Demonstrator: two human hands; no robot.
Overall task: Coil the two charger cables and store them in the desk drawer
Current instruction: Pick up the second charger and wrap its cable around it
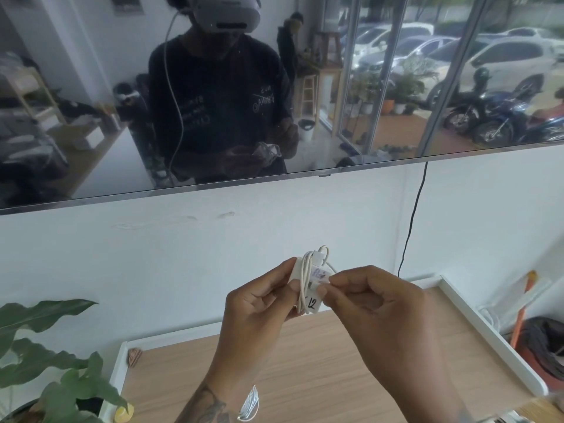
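Pale wood of the desk top [335, 370] below, white rim round it, no drawer in view. Above it, left hand [259, 303] curled round a white charger block [308, 296] with its white cable [305, 279] wound about it. Right hand [378, 297] pinching the loose end by the paper label [320, 274]. Best done, probably, by keeping each turn snug and flat beside the last, tucking the end under a loop, never yanking near the plug [319, 257]. Second cable nowhere in sight.
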